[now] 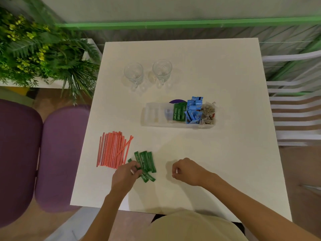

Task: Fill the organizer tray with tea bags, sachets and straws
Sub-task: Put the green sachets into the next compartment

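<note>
presently, your stock reads as follows.

- organizer tray (147, 117): clear plastic, mid-table (217, 66), well ahead of both hands. from its right end it holds tea bags (208, 113), then blue sachets (193, 110), then a few upright green sachets (178, 113). each kind has its own compartment. the left compartments look bare, likely kept for the long items.
- loose green sachets (147, 161): a small heap near your edge, just right of the straws, close enough to gather several at once.
- straws (111, 150): a red bundle lying flat on the table's left side, mostly parallel, with one lying diagonally across the rest. none are in the tray yet.
- left hand (126, 174): fingers curled down onto the near end of the heap, pinching at least one sachet. how many cannot be told.
- right hand (186, 170): low over the table, right of the heap and apart from it. its fingers are loosely curled with nothing visible in them. it looks idle, probably waiting to help square the bunch.
- two glass mugs (133, 73): empty, on the far side, clear of the work.
- judgement: you are on the green batch, and the straws are left to do. the sachets are slim and likely slippery, so line them up before standing them beside their like.
</note>
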{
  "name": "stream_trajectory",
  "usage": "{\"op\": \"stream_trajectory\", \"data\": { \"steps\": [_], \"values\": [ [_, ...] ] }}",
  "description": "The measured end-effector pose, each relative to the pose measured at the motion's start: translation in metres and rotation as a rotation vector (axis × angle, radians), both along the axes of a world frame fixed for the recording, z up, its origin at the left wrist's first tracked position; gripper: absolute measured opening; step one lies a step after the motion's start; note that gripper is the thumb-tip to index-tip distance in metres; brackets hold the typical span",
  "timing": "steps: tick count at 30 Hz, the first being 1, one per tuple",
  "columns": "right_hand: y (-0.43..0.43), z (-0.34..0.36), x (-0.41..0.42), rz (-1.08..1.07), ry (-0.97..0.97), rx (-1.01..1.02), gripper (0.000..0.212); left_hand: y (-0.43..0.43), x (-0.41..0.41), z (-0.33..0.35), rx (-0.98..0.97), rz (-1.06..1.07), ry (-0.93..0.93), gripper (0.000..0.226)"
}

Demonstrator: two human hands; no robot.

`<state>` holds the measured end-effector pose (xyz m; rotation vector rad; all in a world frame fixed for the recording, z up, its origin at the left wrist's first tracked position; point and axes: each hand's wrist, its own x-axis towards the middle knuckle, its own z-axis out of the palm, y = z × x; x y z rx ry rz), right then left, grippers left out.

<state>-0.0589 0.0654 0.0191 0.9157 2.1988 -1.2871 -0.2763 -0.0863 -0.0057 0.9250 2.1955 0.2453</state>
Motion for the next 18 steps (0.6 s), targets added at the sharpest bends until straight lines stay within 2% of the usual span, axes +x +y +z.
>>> {"op": "stream_trajectory", "data": {
  "steps": [4, 10, 13, 16, 18],
  "values": [
    [-0.002, 0.004, -0.009, -0.089, 0.111, -0.011, 0.013, 0.007, 0.002, 0.012, 0.087, -0.042, -0.142, 0.013],
    [-0.003, 0.014, -0.021, -0.202, 0.274, -0.013, 0.024, 0.038, 0.026, 0.04, 0.144, -0.17, -0.229, 0.01],
    [0.004, 0.019, -0.021, -0.244, 0.329, -0.007, 0.012, 0.058, 0.037, 0.05, 0.195, -0.161, -0.261, 0.007],
    [0.015, 0.023, -0.02, -0.288, 0.366, 0.026, 0.005, 0.076, 0.044, 0.056, 0.278, -0.122, -0.264, 0.024],
    [0.025, 0.026, -0.019, -0.318, 0.385, 0.048, 0.004, 0.087, 0.047, 0.057, 0.327, -0.108, -0.241, 0.026]
  ]
}}
